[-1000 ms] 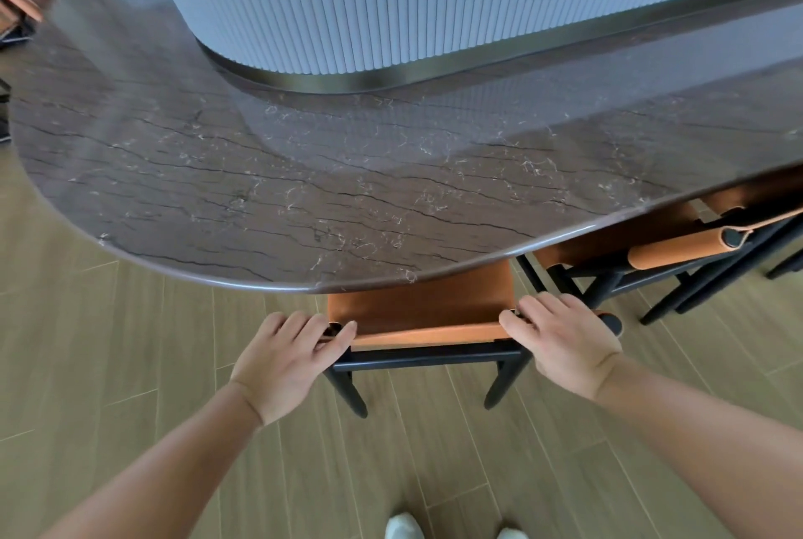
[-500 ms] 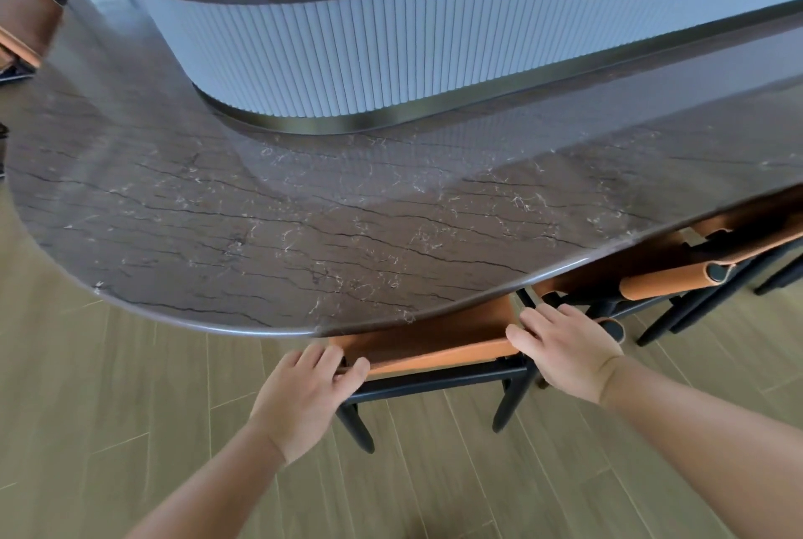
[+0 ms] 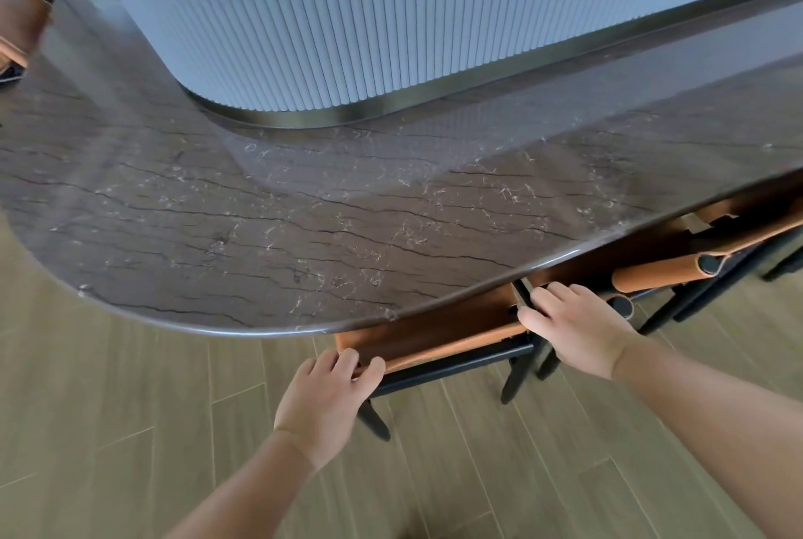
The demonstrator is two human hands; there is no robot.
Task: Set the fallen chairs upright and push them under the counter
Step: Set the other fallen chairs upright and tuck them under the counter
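An upright chair point(image 3: 434, 336) with an orange leather back and black frame stands under the rounded end of the dark marble counter point(image 3: 269, 212); only its backrest and rear legs show. My left hand point(image 3: 323, 401) grips the left end of the backrest, fingers curled over its top. My right hand point(image 3: 573, 330) holds the right end, fingers over the top edge. A second orange chair point(image 3: 678, 264) sits to the right, partly beneath the counter.
A white fluted bar front point(image 3: 391, 42) with a brass base rises behind the counter. Wood-plank floor point(image 3: 130, 430) lies below and to the left. More orange furniture point(image 3: 17, 25) shows at the far left edge.
Both hands have pushed the chair forward, so less of its backrest shows beyond the counter edge. The view has shifted forward and to the left.
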